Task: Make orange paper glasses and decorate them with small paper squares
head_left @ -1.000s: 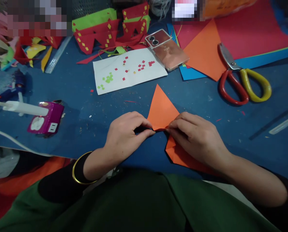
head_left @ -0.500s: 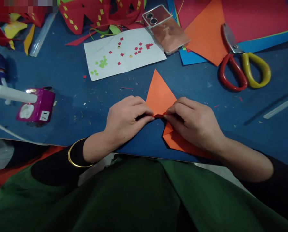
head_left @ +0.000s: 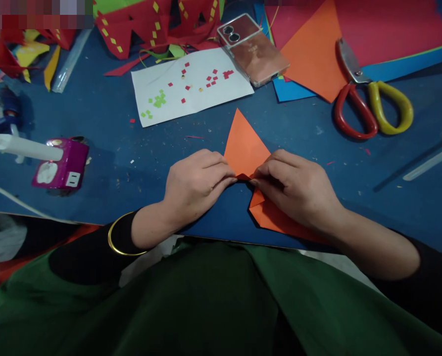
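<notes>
Two hands [head_left: 196,185] [head_left: 298,190], same pinch on orange paper [head_left: 245,148], lower edge [head_left: 244,176] more bent than before

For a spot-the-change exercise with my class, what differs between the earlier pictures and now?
The thumb of the left hand has closed in toward its fingers, and the near edge of the orange paper triangle looks more peaked. Nothing was newly gripped or let go. The right hand kept its pinch; the scissors and phone stayed put, though the whole view shifted.
</notes>
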Demonstrator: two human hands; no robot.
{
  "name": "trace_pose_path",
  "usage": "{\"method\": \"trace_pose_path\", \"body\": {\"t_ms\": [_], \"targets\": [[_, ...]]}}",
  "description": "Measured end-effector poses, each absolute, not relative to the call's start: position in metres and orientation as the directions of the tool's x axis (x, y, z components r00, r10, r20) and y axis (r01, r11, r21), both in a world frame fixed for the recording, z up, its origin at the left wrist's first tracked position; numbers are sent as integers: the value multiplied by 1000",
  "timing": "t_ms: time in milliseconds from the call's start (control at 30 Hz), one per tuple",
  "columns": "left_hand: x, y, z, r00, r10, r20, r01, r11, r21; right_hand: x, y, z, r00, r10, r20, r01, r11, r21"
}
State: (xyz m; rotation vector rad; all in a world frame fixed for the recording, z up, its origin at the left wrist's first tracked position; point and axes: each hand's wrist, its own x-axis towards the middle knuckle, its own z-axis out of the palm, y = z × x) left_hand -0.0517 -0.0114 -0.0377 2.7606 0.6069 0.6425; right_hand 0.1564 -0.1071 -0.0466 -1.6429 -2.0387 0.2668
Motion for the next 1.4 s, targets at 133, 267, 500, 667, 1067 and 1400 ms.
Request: {"method": "trace_pose_path", "body": {"t_ms": [133,267,500,667,1067,1400], "targets": [[-49,-14,-37,792,479,378,368,-869,331,158,-108,-47,-140,950,280,837,264,-480],[-47,-16,-37,768,526,364,402,-840,365,156,-109,-47,-117,950,290,839,251,-483],[-49,-13,-34,731,623,279,446,-745,495,152,-108,-45,-81,972,220,822,190,-537],[-56,-11,-21,618,752,230,529,-614,586,152,-107,-45,-85,969,231,817,200,-541],[-51,-11,-35,770,563,301,395,-790,468,150,-108,-46,-90,971,223,858,189,-478],[-50,-13,-33,799,514,311,379,-833,402,149,-108,-47,-86,966,243,872,191,-451]]}}
